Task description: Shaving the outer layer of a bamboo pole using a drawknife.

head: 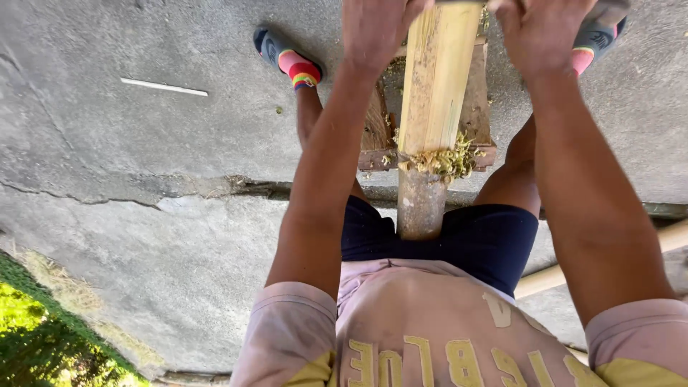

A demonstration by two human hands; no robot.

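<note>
You are working in bright daylight, and the view is sharp across most of the frame. Sun falls hard on the bamboo pole (437,79), washing its pale stripped face close to glare, and on the grass (29,330) at the lower left corner, which burns a vivid, overexposed green. The concrete (143,236) sits in soft, even shade with its cracks clearly readable. Your left hand (376,29) and right hand (541,32) are slightly blurred at the top edge. Your forearms stretch long toward the lens, a wide-angle distortion.
</note>
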